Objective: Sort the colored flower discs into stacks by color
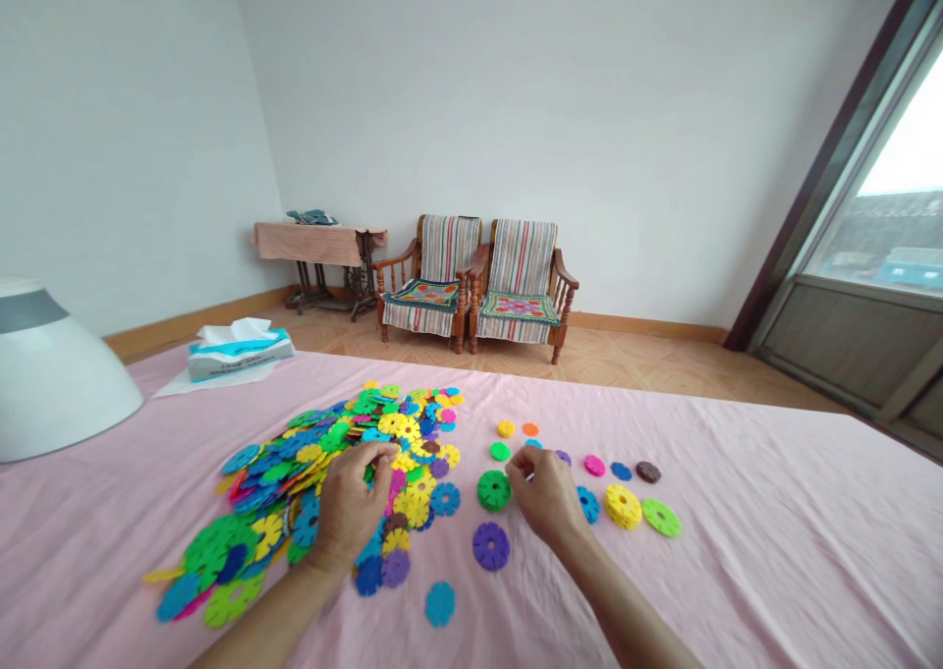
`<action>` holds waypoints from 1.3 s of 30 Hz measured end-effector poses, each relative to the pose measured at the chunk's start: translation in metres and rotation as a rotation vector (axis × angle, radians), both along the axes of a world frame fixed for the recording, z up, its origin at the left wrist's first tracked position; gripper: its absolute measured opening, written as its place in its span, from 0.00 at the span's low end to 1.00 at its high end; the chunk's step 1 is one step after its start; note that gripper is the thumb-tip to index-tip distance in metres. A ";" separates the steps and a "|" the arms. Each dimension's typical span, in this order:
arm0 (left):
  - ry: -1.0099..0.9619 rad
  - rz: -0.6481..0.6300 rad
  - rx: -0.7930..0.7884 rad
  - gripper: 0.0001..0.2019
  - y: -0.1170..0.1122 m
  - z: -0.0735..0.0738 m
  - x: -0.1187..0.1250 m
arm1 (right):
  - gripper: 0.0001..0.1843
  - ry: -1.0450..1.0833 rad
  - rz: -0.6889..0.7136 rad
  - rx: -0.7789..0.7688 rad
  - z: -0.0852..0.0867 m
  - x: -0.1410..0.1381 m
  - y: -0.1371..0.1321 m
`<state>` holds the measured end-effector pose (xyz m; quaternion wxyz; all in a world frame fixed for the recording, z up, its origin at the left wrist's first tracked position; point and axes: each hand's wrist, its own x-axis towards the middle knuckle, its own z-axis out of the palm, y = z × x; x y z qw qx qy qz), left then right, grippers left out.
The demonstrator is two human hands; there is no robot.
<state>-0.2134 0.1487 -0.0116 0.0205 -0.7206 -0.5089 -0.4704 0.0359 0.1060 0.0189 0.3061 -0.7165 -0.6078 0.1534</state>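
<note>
A big heap of coloured plastic snowflake discs [324, 463] lies on the pink cloth [773, 551]. My left hand [352, 507] rests on the heap's right side, fingers curled and pinched on a disc I cannot name. To the right, single discs lie sorted apart: a green one [493, 489], a purple one [490, 545], a yellow stack [623, 505], a light green one [661, 517]. My right hand [543, 492] hovers among them, thumb and fingers pinched near a small blue disc; what they grip is hidden.
A tissue pack [240, 349] lies at the far left of the cloth. A large white rounded object [51, 379] stands at the left edge. Beyond are two wooden armchairs [475, 284], a small covered table [320, 242] and a window door [869, 247] on the right.
</note>
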 end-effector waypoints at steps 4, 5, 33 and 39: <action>0.000 -0.006 0.004 0.11 0.000 -0.001 -0.001 | 0.11 -0.049 0.003 -0.023 0.008 0.000 -0.006; 0.000 -0.007 0.006 0.11 0.000 -0.001 -0.001 | 0.10 -0.060 0.006 -0.030 0.011 0.000 -0.008; -0.001 -0.011 0.030 0.10 0.001 -0.004 -0.002 | 0.33 -0.240 0.209 -0.097 -0.005 -0.015 -0.021; 0.001 -0.007 0.031 0.11 0.002 -0.003 0.000 | 0.34 -0.240 0.205 -0.086 -0.007 -0.014 -0.021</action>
